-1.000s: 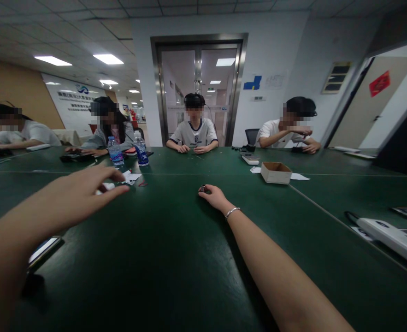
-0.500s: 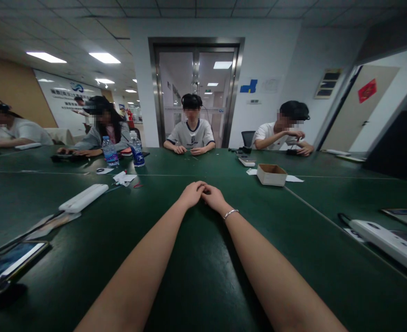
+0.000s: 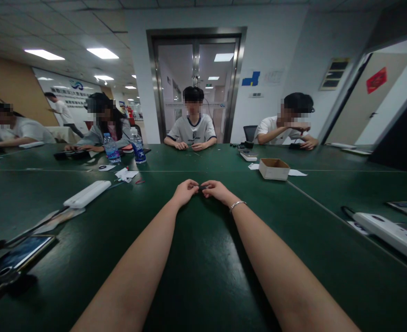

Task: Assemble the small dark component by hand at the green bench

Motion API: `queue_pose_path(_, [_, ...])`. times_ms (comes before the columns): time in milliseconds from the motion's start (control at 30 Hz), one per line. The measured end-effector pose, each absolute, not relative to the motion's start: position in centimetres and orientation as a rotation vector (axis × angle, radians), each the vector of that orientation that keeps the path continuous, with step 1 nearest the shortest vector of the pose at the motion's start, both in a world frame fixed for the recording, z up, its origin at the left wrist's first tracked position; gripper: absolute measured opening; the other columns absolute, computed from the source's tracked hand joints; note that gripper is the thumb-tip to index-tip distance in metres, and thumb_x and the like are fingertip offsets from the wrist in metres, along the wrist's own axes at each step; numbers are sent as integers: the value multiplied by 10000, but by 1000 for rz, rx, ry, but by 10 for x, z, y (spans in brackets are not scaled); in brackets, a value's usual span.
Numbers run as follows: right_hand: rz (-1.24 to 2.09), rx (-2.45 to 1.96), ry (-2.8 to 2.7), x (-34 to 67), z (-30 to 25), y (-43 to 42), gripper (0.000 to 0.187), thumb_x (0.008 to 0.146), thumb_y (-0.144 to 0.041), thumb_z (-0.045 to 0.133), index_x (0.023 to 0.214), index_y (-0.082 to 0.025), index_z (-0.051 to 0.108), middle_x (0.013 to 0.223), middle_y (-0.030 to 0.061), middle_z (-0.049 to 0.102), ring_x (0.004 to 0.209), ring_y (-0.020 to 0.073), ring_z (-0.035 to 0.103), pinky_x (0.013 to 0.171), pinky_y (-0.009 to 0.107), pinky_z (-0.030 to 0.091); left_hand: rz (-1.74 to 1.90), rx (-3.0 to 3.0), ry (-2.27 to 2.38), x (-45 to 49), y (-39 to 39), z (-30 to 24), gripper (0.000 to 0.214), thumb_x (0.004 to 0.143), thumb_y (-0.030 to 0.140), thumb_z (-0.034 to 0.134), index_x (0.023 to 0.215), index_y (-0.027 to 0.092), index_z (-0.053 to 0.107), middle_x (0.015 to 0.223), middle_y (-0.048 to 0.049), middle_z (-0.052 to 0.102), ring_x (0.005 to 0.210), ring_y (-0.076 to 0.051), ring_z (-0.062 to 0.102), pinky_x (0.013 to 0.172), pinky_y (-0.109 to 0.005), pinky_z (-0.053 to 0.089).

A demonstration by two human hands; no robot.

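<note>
A small dark piece (image 3: pixel 202 188) shows between my fingertips, low over the green table (image 3: pixel 203 258); it is too small for me to tell its kind. My left hand (image 3: pixel 186 191) pinches its left end with thumb and fingers. On the other end, my right hand (image 3: pixel 217 191) is closed in a similar pinch, with a silver bracelet (image 3: pixel 238 205) round that wrist. Both forearms stretch forward across the tabletop.
Left of my arms lie a white power strip (image 3: pixel 87 193) and a phone (image 3: pixel 20 258). Two bottles (image 3: pixel 138 148) stand farther back, near paper scraps (image 3: pixel 126 174). An open cardboard box (image 3: pixel 274 171) and another power strip (image 3: pixel 390 235) are on the right. Several people sit around.
My hands have moved slightly apart, so the dark piece now shows between them. The view has shifted a little. A person walking in the left background has moved left.
</note>
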State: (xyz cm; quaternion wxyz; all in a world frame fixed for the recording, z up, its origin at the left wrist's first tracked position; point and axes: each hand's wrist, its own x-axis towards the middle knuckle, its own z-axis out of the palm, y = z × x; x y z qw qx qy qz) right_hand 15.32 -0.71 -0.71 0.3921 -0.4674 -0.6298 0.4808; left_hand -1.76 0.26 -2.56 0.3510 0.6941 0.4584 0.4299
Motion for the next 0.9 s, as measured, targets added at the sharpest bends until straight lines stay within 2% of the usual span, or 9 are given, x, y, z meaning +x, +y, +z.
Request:
queue_pose_path(233, [1301,-1125,-1511,155,-6,-8,276,722,39,589,949,-116,620,613,-19,607,494,63,566,546,166,491,1102,1725,1201,-18,1,-22,181,771,288,580,875,141,597,708,-40,634,646,-123,597,610,-240,471])
queue_pose_path(433, [1411,-1020,-1397,157,-5,-10,142,792,-61,596,916,-125,624,721,13,627,523,56,580,580,173,530,1090,1725,1191,-18,-1,-20,218,803,342,527,860,141,590,671,-23,624,575,-102,574,564,-219,457])
queue_pose_path(600, [1439,-960,-1356,159,-5,-12,207,769,-25,603,943,-135,619,733,11,613,607,76,610,660,194,548,1044,1700,1196,-18,-1,-19,270,840,387,464,821,140,570,584,-9,598,506,-96,567,509,-202,439])
queue_pose_path(900, [1455,-949,-1345,159,-5,-12,242,716,30,609,893,-135,622,792,12,564,662,82,626,679,194,541,1018,1685,1257,-19,-1,-19,318,863,409,419,807,132,565,609,-38,634,492,-99,584,468,-191,427])
